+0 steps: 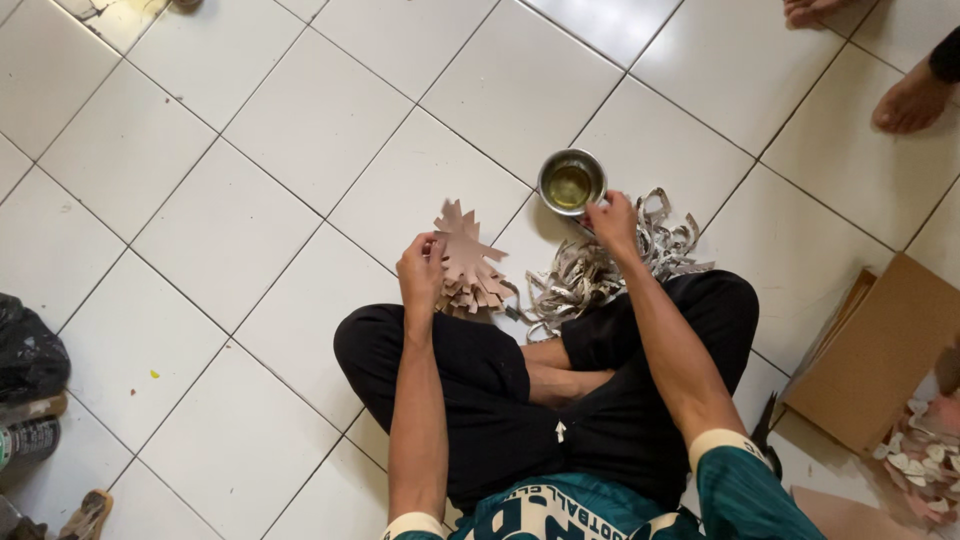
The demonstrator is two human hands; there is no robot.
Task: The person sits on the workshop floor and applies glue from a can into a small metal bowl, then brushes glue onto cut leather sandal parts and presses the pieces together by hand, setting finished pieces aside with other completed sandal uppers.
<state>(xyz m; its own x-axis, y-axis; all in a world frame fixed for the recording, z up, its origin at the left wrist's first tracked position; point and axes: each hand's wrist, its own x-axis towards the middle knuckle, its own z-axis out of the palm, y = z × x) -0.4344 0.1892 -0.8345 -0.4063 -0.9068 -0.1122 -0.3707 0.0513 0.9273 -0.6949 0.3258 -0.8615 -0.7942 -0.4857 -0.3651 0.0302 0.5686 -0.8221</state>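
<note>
The right hand (612,220) is reaching fingers-down to the rim of the small metal bowl (571,181) just ahead of it, its grip unclear, while the left hand (422,272) is pinching a star-shaped cardboard cutout (465,250) well to the bowl's left.

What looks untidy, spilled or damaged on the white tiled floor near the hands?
Nothing looks spilled: the small round metal bowl stands upright with yellowish liquid inside. Only the loose heap of grey-white paper scraps lies scattered before the legs. The left hand holds a fanned stack of tan cut-outs.

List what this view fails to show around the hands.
- Right hand: fingertips at the bowl rim; anything pinched is too small to tell.
- Left hand: its grip on the cutouts hides the lower pieces.
- Box: inside faces away.
- Feet: cut off by the top-right edge.
</note>
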